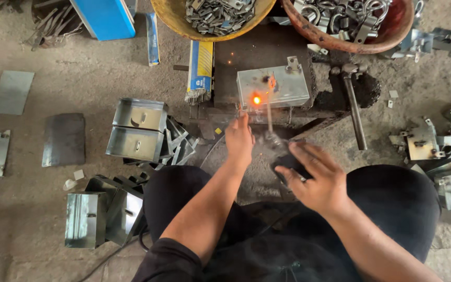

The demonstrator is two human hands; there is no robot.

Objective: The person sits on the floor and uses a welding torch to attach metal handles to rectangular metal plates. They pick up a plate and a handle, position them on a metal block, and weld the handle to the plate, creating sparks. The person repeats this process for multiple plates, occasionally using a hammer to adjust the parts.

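Right hand (317, 177) closed around dark welding electrode holder (288, 163), rod (269, 117) reaching far to glowing orange weld spot (257, 99) on near-left edge of sheet-metal box (273, 86). Left hand (239, 140) just near of box, fingers curled narrow, touching work block's near edge; held thing, if any, impossible to tell. Hammer (353, 104) right of box. Yellow bowl (210, 15) of metal pieces far, reddish bowl (351, 23) far right. Finished boxes (137, 128) stacked left.
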